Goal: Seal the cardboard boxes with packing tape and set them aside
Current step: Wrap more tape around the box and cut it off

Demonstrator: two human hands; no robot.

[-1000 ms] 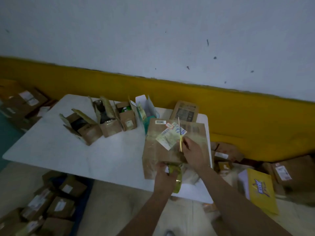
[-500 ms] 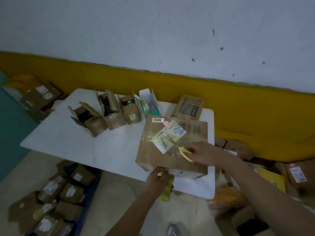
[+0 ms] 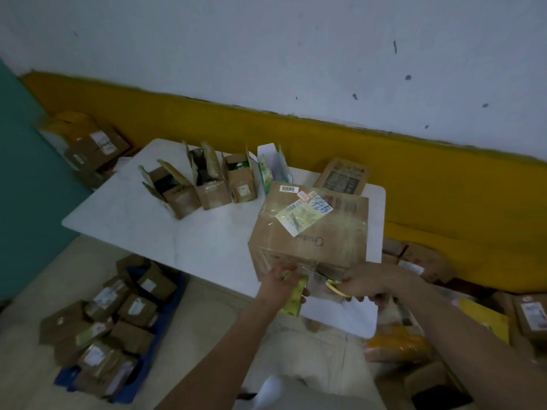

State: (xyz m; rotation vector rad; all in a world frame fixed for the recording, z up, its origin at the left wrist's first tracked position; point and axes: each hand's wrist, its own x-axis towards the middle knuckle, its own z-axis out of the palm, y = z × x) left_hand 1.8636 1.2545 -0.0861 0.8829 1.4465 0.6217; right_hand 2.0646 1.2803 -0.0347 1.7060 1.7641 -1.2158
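A large cardboard box (image 3: 319, 232) with a shipping label and glossy tape across its top sits at the near right of the white table (image 3: 177, 241). My left hand (image 3: 279, 282) grips a yellowish tape roll (image 3: 294, 298) just below the box's near edge. My right hand (image 3: 370, 284) holds yellow-handled scissors (image 3: 331, 281), their blades pointing left toward the tape beside the roll. Both hands are at the box's front face.
Three small open cardboard boxes (image 3: 177, 190) and an open white carton (image 3: 273, 167) stand at the table's back. A flat printed box (image 3: 343, 176) lies behind the large one. Several parcels (image 3: 118, 321) fill a blue crate on the floor at left; more boxes (image 3: 529, 318) lie right.
My right hand with the scissors has come down from the box's top to its near edge, beside the tape roll. The view has swung left and tilted.
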